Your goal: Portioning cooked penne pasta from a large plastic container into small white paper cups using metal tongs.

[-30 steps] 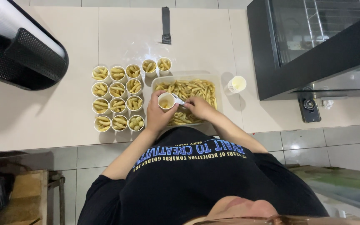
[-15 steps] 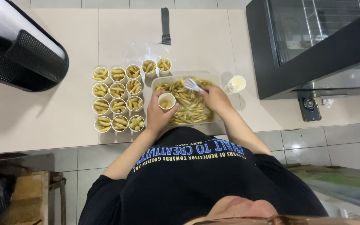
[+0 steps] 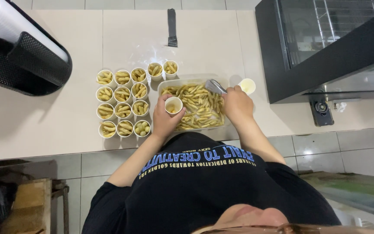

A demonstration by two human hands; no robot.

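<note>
Nearest the camera, both forearms are stretched forward from the dark shirt over the near edge of the table [image 3: 44, 130]. The left hand [image 3: 166, 122] is curled around a small white cup [image 3: 173, 105], held above the near left part of a clear tray [image 3: 195, 80] filled with pale yellow fried sticks [image 3: 198, 108]. The right hand [image 3: 237, 105] is closed on metal tongs [image 3: 215, 86], whose tips are pointed into the tray's far right corner. Just left of the tray, filled cups [image 3: 123, 103] are set in close rows. A single white cup [image 3: 247, 86] is seen just right of the tray. Beyond the tray, open table is left up to a dark flat tool [image 3: 172, 28]; a black cabinet [image 3: 325, 47] bounds the right side.
</note>
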